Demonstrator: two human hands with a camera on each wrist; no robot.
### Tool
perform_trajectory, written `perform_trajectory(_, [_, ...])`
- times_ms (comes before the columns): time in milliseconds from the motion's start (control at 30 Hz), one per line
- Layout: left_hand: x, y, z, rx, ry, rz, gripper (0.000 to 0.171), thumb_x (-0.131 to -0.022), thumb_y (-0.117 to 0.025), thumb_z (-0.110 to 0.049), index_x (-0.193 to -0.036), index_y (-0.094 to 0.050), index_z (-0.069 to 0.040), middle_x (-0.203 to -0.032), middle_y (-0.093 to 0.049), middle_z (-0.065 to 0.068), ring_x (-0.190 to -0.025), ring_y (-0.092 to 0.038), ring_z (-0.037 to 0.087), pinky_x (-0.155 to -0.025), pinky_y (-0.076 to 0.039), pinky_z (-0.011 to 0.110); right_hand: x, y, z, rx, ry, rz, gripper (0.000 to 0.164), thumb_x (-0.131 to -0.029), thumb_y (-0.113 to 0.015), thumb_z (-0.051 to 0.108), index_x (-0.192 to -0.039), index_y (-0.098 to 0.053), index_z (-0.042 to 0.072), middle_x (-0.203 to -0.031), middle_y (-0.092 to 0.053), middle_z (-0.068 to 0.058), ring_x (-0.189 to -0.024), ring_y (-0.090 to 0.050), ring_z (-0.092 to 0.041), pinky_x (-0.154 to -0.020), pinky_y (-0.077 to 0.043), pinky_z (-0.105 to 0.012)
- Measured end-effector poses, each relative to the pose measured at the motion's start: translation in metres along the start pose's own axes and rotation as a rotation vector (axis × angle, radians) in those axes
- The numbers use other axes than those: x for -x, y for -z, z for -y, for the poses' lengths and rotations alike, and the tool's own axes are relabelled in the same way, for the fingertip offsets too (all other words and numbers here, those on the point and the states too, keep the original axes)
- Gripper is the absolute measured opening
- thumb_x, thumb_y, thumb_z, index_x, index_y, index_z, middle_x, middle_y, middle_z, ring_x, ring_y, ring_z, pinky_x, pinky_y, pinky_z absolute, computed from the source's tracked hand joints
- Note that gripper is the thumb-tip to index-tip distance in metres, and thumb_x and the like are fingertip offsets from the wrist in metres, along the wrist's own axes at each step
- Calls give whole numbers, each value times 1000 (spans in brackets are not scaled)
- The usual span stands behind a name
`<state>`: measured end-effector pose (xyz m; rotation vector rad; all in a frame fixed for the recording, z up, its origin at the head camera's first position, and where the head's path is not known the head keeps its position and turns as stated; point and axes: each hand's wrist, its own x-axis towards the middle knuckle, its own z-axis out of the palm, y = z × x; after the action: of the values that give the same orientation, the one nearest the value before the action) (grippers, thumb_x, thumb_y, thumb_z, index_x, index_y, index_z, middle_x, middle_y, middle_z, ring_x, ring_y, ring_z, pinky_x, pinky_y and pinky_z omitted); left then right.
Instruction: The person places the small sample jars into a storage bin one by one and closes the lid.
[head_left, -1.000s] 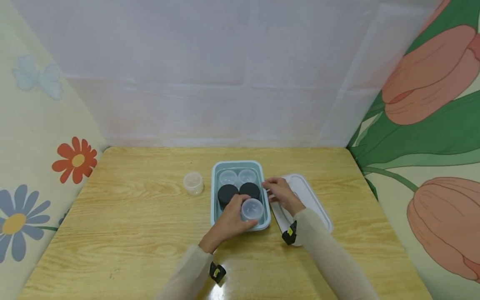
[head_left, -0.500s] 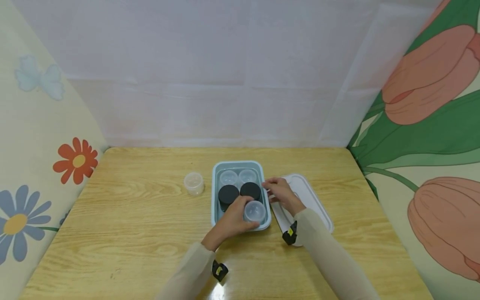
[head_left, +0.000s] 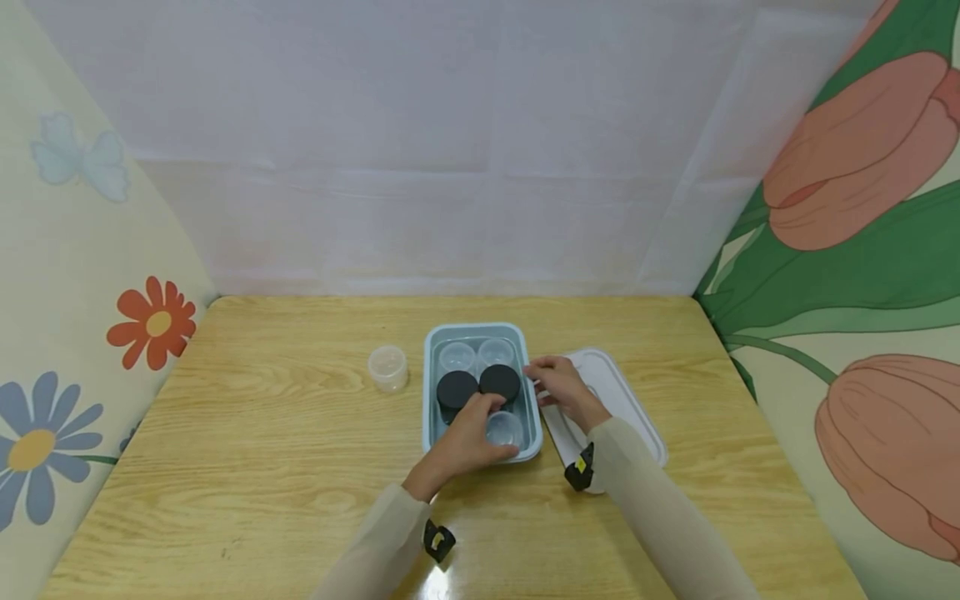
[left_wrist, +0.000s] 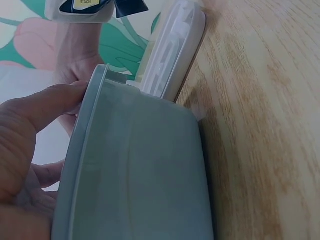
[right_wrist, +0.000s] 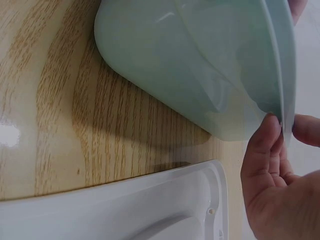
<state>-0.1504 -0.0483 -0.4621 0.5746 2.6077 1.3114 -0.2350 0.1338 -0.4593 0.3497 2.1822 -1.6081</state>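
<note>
Cup point(head_left: 504, 431) and left hand point(head_left: 467, 431) seem to have just parted: half a second ago the clear little vessel stood higher between those fingers, and now it sits lower, in the near right corner of the pale blue tub point(head_left: 472, 326), while the hand has stayed where it was. Its fingers curve loosely around the cup, spread wide enough that I'd say they no longer grip it, though from here I can't be sure nothing brushes its side; the left wrist view shows the thumb on the tub's rim. The right hand point(head_left: 560, 385) hasn't budged, thumb and fingertips pinching the tub's right edge, apparently to steady it. That drop matters, I think, because it puts a third clear cup inside, just in front of two black-topped containers point(head_left: 457, 389) point(head_left: 500, 382), with the other pair of clear cups point(head_left: 457, 358) point(head_left: 496, 354) behind them. One more cup, the loose one point(head_left: 387, 367), stands on the table point(head_left: 262, 433) left of the tub, and the white lid point(head_left: 615, 400) lies at its right, so packing looks well along but unfinished.
</note>
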Motion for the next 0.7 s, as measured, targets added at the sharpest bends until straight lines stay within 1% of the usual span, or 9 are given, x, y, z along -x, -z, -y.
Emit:
perform_trajectory(167, [1, 1, -1, 7, 1, -6, 70, -74, -81, -22, -128, -46, 4, -121, -51, 20, -110, -54, 30, -95, -47, 44, 1, -1, 1, 5, -3, -1, 30, -93, -59, 20, -117, -59, 3, -95, -59, -4, -73, -56, -13, -59, -51, -25])
perform_trajectory(267, [3, 1, -1, 7, -11, -15, 69, -73, -82, -20, -128, -46, 3, -120, -50, 20, -110, -54, 30, -95, -47, 44, 1, -1, 1, 8, -5, -1, 30, -93, -59, 20, -118, -59, 3, -96, -59, -4, -74, -57, -13, -60, -51, -25])
perform_trajectory(400, [4, 2, -2, -24, -34, -39, 68, -72, -82, -18, -126, -48, 4, -120, -51, 20, -108, -54, 29, -94, -47, 44, 1, -1, 1, 9, -1, -1, 30, -93, -59, 20, -117, -59, 3, -95, -59, -3, -73, -57, -12, -60, -52, -25])
perform_trajectory(500, [5, 3, -3, -47, -38, -58, 67, -71, -82, -16, -125, -49, 4, -119, -52, 20, -107, -54, 29, -94, -47, 44, 0, -1, 1, 5, -3, -3, 29, -93, -60, 20, -116, -59, 3, -92, -59, -2, -72, -57, -12, -59, -52, -25])
perform_trajectory(700, [7, 5, -5, -51, -40, -77, 66, -70, -83, -14, -124, -50, 5, -118, -52, 19, -107, -54, 30, -93, -47, 45, 0, 0, 1, -5, -4, -3, 28, -93, -59, 19, -115, -59, 2, -89, -58, -2, -70, -56, -11, -57, -51, -25])
